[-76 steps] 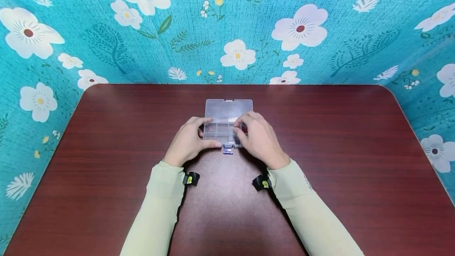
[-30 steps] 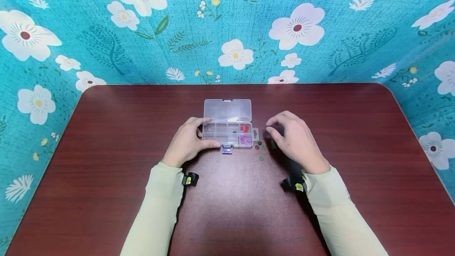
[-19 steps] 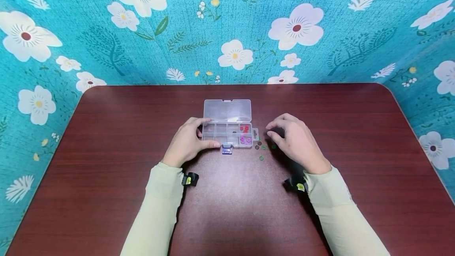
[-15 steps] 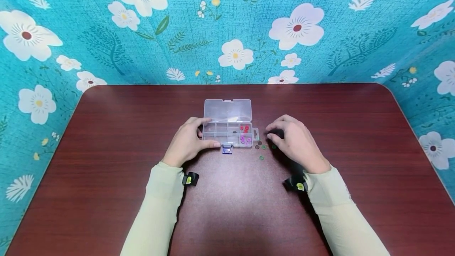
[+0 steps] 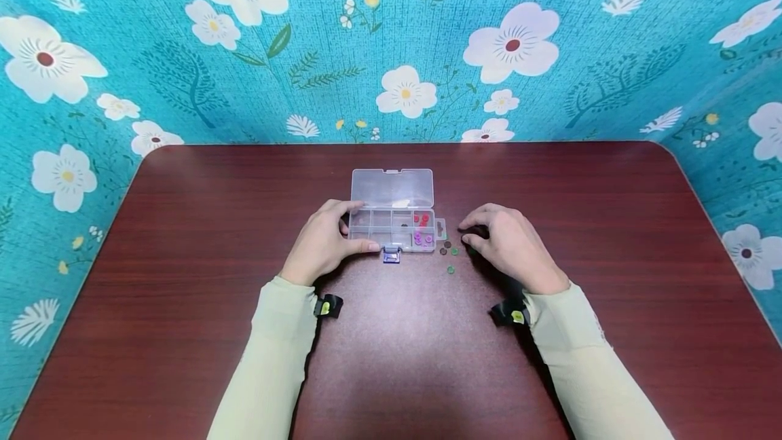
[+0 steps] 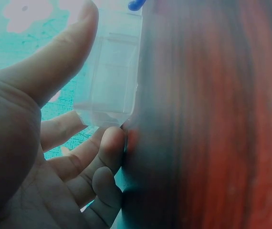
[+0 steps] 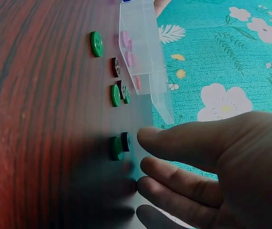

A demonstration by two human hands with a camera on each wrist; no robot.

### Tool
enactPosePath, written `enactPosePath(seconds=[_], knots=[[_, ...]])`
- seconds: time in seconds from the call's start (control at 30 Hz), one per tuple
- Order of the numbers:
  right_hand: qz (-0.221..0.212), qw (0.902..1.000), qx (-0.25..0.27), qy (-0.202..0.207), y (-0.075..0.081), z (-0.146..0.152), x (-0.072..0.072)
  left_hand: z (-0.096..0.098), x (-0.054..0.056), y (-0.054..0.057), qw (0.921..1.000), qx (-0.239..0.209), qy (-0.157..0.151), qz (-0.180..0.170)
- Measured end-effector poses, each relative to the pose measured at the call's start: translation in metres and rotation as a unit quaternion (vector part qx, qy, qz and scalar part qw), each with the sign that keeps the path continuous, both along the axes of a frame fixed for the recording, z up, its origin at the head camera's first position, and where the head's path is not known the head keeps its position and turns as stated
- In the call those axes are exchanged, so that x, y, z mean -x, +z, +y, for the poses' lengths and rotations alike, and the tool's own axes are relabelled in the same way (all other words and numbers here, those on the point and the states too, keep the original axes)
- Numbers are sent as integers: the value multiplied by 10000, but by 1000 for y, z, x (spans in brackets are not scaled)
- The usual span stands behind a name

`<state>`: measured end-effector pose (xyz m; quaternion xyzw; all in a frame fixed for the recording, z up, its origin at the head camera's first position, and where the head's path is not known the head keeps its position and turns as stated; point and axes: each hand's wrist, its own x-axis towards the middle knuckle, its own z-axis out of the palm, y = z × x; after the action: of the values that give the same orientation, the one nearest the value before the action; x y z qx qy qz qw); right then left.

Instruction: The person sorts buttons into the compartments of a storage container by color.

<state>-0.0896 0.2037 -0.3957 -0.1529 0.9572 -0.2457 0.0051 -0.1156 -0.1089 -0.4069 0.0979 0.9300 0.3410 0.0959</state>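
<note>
A clear plastic compartment box (image 5: 381, 218) lies with its lid (image 5: 392, 187) raised at the back. My left hand (image 5: 322, 241) grips its left end, thumb at the front edge and fingers behind. Red buttons (image 5: 422, 220) and purple buttons (image 5: 419, 239) fill the two right compartments, and a dark button (image 5: 404, 226) sits in the one beside the red. My right hand (image 5: 510, 244) is low over the table, fingers bent and apart, holding nothing I can see. Near its thumb in the right wrist view are a dark button (image 7: 127, 141) and a green button (image 7: 116, 148).
Loose green buttons (image 5: 451, 269) and dark buttons (image 5: 444, 251) lie right of the box. A blue latch (image 5: 392, 255) juts from the box front, a hanging tab (image 5: 441, 229) from its right end. A flowered cloth (image 5: 342, 46) stands behind the brown table (image 5: 201, 257).
My right hand has gone from over the box's compartments to the table at the right, then sunk a little lower. The left hand keeps its hold on the box.
</note>
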Motion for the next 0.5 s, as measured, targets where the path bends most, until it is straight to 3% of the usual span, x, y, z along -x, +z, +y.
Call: enactPosePath(seconds=[0.5], knots=[[-204, 9993, -313, -93, -1, 0, 1, 0, 0, 2, 10000, 45, -34, 16]])
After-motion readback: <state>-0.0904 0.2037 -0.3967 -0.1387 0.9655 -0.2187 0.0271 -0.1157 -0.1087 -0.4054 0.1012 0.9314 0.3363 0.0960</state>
